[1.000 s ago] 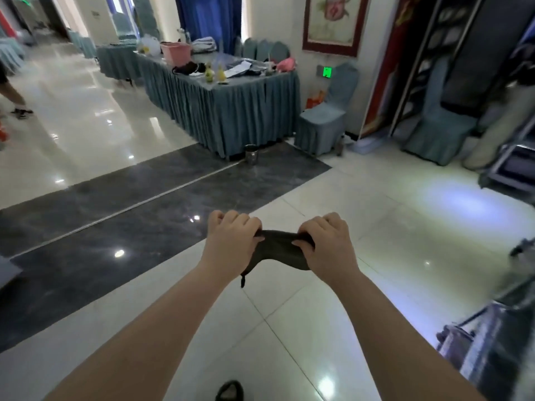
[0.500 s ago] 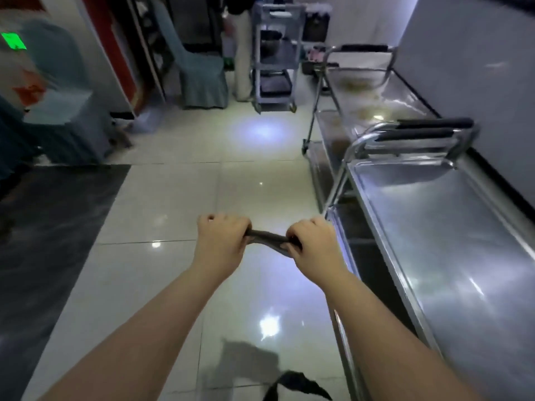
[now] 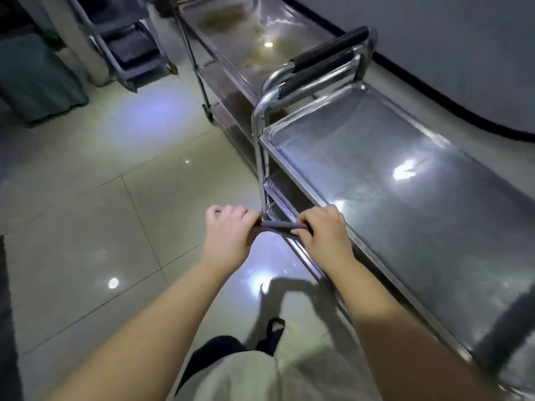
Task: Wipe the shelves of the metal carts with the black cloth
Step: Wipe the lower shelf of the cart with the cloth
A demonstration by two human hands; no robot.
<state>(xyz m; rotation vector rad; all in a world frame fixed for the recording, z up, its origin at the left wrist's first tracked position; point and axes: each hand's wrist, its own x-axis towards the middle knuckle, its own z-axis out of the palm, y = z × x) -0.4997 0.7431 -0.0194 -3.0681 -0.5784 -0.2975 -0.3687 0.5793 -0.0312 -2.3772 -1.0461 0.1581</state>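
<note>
Stretching taut between two fists, the black cloth shows only as a thin twisted strip, its ends hidden inside the curled fingers. The left hand and right hand each grip one end tightly, holding it in the air just beside the near cart, over the tiled floor. That cart's shiny top shelf runs out of frame at the right, and its lower shelves are mostly covered. The far cart carries blurred brownish smears on its top shelf.
</note>
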